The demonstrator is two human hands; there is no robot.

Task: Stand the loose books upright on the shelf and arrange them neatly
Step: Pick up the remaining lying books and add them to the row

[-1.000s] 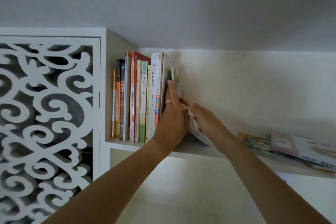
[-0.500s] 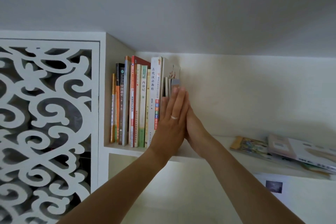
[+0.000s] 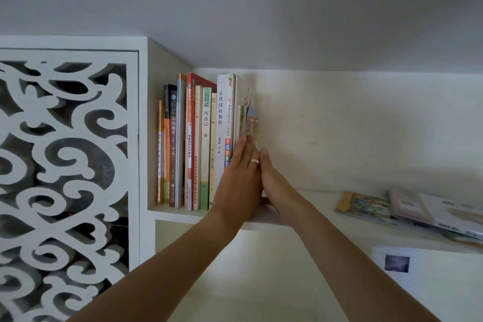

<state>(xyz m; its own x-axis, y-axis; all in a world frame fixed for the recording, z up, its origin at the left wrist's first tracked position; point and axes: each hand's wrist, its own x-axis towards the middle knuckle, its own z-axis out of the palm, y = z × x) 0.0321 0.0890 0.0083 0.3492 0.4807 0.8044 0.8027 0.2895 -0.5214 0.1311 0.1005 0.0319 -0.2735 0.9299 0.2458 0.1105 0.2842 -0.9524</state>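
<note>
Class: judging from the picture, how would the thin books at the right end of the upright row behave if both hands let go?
The thin books look slim and probably floppy. With nothing beside them on the right, they may tip rightward.

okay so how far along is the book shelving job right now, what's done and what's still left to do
Done: a row of upright books stands at the shelf's left end. In hand: the left hand and right hand, fingers straight, press the thin books at the row's right end against it. Left: a pile of loose books lies flat at the shelf's right side, not yet stood up.
</note>
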